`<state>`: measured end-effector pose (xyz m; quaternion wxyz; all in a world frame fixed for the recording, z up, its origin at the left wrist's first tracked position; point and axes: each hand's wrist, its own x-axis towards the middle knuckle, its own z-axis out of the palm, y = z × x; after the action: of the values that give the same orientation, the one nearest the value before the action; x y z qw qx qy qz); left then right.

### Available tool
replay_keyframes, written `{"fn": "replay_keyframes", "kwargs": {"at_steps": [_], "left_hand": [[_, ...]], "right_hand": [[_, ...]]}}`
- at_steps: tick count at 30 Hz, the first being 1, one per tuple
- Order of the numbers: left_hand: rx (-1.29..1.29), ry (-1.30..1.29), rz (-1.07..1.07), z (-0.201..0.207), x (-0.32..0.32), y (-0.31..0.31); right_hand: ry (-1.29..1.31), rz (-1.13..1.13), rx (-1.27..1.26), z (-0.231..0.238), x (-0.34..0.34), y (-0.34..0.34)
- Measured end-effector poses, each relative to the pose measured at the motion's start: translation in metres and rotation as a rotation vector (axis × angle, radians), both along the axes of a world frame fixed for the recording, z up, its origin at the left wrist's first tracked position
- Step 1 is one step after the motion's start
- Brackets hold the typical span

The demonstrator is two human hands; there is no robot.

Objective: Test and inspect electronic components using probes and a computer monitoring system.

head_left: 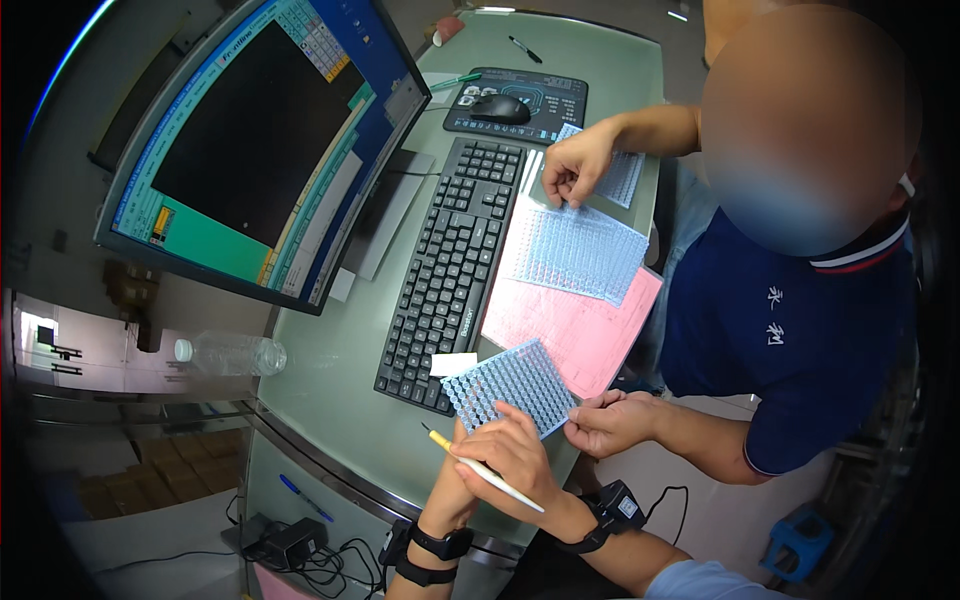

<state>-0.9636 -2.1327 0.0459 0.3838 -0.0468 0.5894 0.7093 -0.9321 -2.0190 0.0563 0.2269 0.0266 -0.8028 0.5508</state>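
Note:
My right hand [510, 460] holds a slim white pen-like tool [500, 482] with a yellow collar and thin dark tip, pointing up-left. Its outstretched fingers reach over the lower edge of a light blue sheet [515, 385] with rows of small round cells. My left hand [460, 450] is mostly hidden behind the right one; its fingers do not show. At the sheet's right corner, a co-worker's hand [605, 422] is pinched close to it. The co-worker's other hand [580, 165] hovers above a second celled sheet [580, 250], lying on pink paper [570, 330].
A black keyboard [450, 270] lies left of the sheets, with a small white card [453, 365] on its near end. Behind are a mouse [500, 108], a pad [560, 100] and a pen [524, 49]. A monitor [270, 150] and clear bottle [235, 354] stand left. Cables and adapters [295, 540] sit below.

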Motion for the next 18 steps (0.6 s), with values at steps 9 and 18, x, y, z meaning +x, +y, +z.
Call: {"fn": "replay_keyframes", "kwargs": {"at_steps": [9, 18], "left_hand": [[0.058, -0.106, 0.178, -0.004, 0.0, 0.01], [0.102, 0.411, 0.723, 0.11, 0.092, -0.023]], "right_hand": [[0.08, 0.042, -0.148, 0.045, 0.067, 0.002], [0.297, 0.24, -0.31, 0.095, 0.161, 0.034]]}}
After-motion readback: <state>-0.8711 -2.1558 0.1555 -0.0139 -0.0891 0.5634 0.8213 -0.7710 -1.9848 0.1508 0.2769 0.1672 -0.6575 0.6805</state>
